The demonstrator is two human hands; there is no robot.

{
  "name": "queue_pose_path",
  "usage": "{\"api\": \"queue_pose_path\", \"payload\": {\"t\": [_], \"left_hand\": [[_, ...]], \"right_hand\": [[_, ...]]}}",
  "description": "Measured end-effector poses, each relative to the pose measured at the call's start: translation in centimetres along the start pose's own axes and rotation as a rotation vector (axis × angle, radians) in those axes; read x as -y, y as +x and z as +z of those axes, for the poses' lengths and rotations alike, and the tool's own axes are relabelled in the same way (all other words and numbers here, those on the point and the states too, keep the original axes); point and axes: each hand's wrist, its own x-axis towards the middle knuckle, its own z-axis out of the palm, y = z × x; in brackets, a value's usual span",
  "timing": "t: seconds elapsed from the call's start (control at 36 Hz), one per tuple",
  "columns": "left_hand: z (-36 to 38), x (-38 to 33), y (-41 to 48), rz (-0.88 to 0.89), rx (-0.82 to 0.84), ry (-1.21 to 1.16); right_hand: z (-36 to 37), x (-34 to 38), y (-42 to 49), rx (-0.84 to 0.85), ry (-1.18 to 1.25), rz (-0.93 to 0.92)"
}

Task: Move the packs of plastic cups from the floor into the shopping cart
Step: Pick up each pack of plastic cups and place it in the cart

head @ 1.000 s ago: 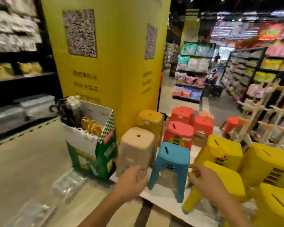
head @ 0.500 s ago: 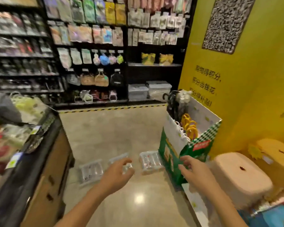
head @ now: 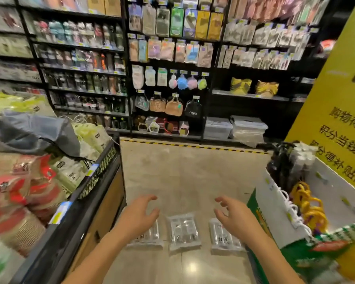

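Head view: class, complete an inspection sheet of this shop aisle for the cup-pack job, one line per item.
Surface: glossy tiled floor.
Job's things: left pack, middle pack and right pack lie flat in a row; no cart seen.
Clutter: green-and-white carton beside the right pack.
Hands: left hand and right hand open above the packs, holding nothing.
Cables: nothing seen.
Surroundings: goods bin left, shelves behind, yellow pillar right.

Left hand (head: 138, 215): lower centre-left of the frame, forearm reaching forward, fingers loosely curled, holding nothing.
Right hand (head: 235, 217): lower centre-right, forearm reaching forward, fingers spread and bent, holding nothing.
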Motion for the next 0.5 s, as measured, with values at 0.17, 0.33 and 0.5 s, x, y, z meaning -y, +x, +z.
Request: {"api": "queue_pose_path", "payload": {"t": [0.17, 0.33, 0.5], "left_hand": [[-3.5, 3.6, 7.7, 0.043, -0.025, 0.100], [-5.3, 5.7, 14.0, 0.059, -0.023, 0.156], [-5.1, 7.7, 20.9, 0.044, -0.027, 0.282]], "right_hand": [[0.4, 4.5, 8.1, 0.028, -0.066, -0.043], [1.6, 6.7, 15.3, 0.055, -0.063, -0.066], [3.1, 7.5, 23.5, 0.101, -0.078, -0.096]]}}
